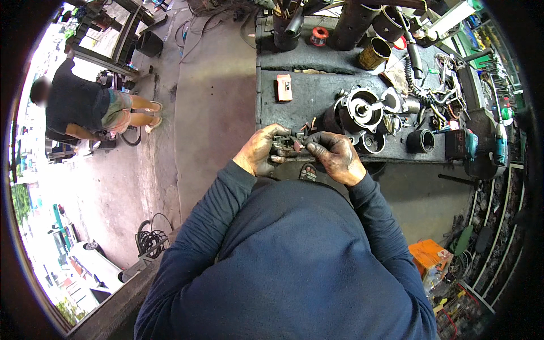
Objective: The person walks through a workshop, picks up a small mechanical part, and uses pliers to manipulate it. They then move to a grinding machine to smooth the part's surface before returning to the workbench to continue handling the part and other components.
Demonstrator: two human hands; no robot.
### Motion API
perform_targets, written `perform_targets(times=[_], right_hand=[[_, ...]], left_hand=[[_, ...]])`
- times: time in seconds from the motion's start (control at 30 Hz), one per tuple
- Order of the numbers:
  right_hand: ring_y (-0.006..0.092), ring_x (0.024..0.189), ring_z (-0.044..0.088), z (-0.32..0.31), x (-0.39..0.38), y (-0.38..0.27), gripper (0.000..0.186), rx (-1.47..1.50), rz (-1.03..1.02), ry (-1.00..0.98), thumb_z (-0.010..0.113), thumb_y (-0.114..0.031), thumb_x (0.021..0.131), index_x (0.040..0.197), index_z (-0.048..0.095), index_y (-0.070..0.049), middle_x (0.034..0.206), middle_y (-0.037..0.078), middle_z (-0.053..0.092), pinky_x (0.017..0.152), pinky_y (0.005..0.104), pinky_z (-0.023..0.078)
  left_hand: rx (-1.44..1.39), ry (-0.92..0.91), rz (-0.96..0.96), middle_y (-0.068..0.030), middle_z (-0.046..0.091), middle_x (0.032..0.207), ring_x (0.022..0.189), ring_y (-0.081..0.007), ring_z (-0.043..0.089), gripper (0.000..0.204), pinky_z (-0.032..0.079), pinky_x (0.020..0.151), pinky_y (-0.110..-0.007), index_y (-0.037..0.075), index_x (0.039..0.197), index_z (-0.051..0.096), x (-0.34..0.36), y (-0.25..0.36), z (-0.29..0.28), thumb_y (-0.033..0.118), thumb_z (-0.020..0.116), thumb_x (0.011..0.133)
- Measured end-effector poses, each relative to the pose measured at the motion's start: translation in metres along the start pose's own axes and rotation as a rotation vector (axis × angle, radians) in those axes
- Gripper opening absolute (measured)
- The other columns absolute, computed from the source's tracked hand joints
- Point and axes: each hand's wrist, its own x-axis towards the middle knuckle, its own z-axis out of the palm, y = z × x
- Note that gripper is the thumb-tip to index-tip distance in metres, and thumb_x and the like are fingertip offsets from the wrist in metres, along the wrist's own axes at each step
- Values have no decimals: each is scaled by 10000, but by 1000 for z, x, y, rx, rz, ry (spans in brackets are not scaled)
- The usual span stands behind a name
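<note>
At the near edge of the dark workbench (277,113), my grimy left hand (258,150) grips a small dark metal part (286,144) with a reddish piece in it. My right hand (337,156) is closed at the part's right side, thumb and forefinger pinched on it; what exactly they hold is too small to tell. A few small copper-coloured bits (309,124) lie just behind my hands. A disassembled round metal housing (362,110) stands to the right, and a small pale box (283,88) lies farther back.
A black sleeve (420,141), battery tool (470,144), tangled parts (447,102), spool (319,35) and cans (374,54) crowd the bench. An orange box (430,255) is at lower right, coiled cable (152,243) lower left. Another person (73,102) works at the far left.
</note>
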Motion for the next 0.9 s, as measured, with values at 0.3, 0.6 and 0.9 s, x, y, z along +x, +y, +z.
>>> perform_targets(times=[0.3,0.6,0.9], right_hand=[[166,798,651,6,-5,-13,271,-86,100,12,659,-189,972,1088,703,52,889,206,730,744,373,528],[294,794,667,25,-5,6,222,-245,-83,203,686,-162,927,1006,694,45,865,214,665,752,395,516],[284,914,619,25,-1,4,295,-196,-239,219,713,-100,857,1129,691,14,996,151,620,814,364,508]], left_hand=[[120,50,-7,-92,694,841,608,-119,649,232,463,414,-216,3,1026,645,-7,5,9,187,517,968],[84,34,-97,-38,682,831,544,-73,539,207,376,404,-187,63,1011,653,0,3,-10,212,510,999],[313,99,33,-79,664,837,552,-105,574,204,443,413,-243,14,1006,632,-10,-3,10,188,526,1002]])
